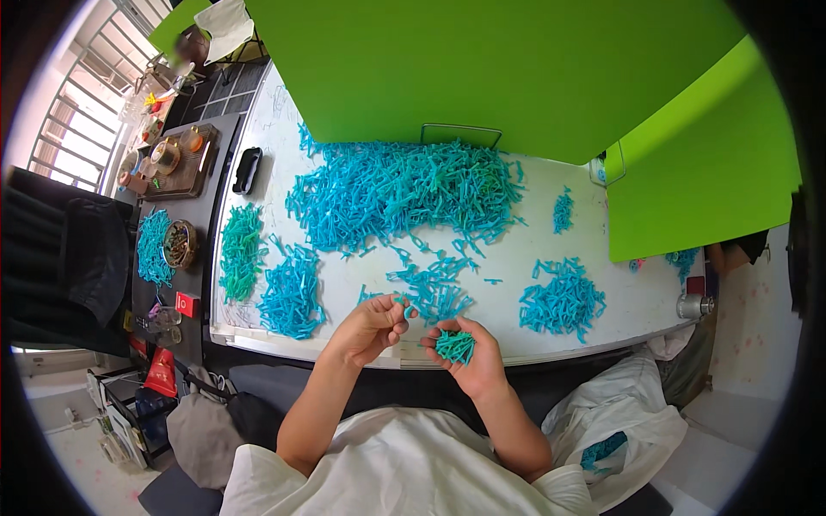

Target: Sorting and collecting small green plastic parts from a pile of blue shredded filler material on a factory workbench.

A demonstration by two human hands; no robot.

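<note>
Over the table's front edge, my left hand (370, 328) pinches a small blue plastic piece (409, 311) between thumb and fingertips. Beside it, my right hand (483, 365) is palm up, its fingers curled round a bunch of green plastic pieces (455, 347). These pieces are thin and clip-like; their exact kind is too small to tell. Just beyond both hands lies a loose scatter of blue pieces (434, 288). Farther back spreads a large heap of blue and green pieces (404, 193).
Smaller piles flank the hands: blue (291, 292) and green (242, 251) at left, blue (564, 299) at right. Green panels (499, 69) rise at the back. A black tray (248, 170) lies at the far left. A white sack (615, 421) stands at lower right.
</note>
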